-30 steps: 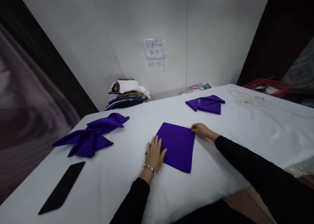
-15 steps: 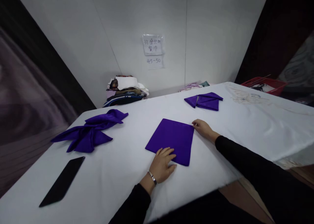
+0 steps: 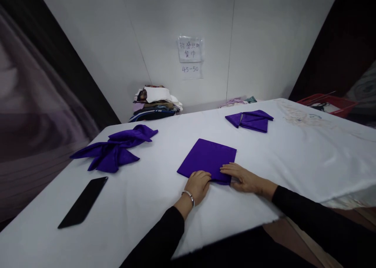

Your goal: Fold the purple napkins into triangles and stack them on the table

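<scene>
A purple cloth napkin [image 3: 207, 156], folded into a flat four-sided shape, lies on the white-covered table in front of me. At its near left edge, my left hand [image 3: 199, 186] has its fingers curled over the cloth and closed on it. My right hand [image 3: 242, 178] grips the near right corner, fingers on top and thumb at the edge. Between the hands the near edge is slightly raised, with a lower layer showing. What lies under the fingers is hidden.
To the left are a rumpled purple cloth [image 3: 114, 148] and a flat black slab [image 3: 84, 203]. Another folded purple cloth [image 3: 254, 121] lies far right. Stacked clothes [image 3: 157, 105] stand by the wall, under a paper sign [image 3: 190, 56]. A red basket [image 3: 342, 107] is beyond the table's right side.
My right hand has come from the napkin's far right corner down to its near right corner. My left hand has curled over the near edge. The view has shifted slightly.
</scene>
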A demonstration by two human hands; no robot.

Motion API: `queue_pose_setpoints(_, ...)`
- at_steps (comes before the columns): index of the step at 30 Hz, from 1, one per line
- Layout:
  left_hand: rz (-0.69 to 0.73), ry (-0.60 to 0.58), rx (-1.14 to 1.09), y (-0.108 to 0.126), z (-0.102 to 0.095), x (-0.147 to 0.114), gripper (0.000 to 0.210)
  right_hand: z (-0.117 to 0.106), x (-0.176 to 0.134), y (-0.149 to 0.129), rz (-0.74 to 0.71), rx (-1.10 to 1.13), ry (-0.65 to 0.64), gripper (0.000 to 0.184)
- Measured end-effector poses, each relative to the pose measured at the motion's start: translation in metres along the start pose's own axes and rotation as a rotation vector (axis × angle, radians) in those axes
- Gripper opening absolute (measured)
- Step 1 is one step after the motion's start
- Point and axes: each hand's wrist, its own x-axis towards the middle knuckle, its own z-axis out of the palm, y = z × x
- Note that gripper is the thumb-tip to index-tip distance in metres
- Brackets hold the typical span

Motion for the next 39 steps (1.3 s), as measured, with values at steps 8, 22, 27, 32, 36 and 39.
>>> queue_pose_setpoints(8, -0.084, 0.089, -0.175, -0.003, 0.003, 0.000, 0.024, 0.005, 0.012, -0.006, 0.062, 0.055, 0.006, 0.062)
queue_pose_setpoints(22, -0.204, 0.108, -0.173, 0.001, 0.000, 0.015, 0.018, 0.006, 0.008, -0.003, 0.154, 0.183, 0.073, 0.062)
queue_pose_setpoints(27, -0.271, 0.156, -0.249, -0.002, -0.001, 0.022, 0.022, 0.008, 0.023, -0.010, 0.282, 0.333, 0.153, 0.050)
queue_pose_setpoints(32, -0.307, 0.170, -0.268, -0.006, 0.002, 0.023, 0.032, 0.015, 0.041, -0.006, 0.395, 0.640, 0.228, 0.023)
queue_pose_setpoints(36, -0.282, 0.169, -0.319, -0.007, 0.001, 0.020, 0.024, 0.020, 0.048, -0.002, 0.485, 0.758, 0.294, 0.023)
queue_pose_setpoints(39, -0.259, 0.189, -0.342, -0.008, 0.000, 0.018, 0.012, 0.022, 0.049, -0.001, 0.518, 0.809, 0.325, 0.024)
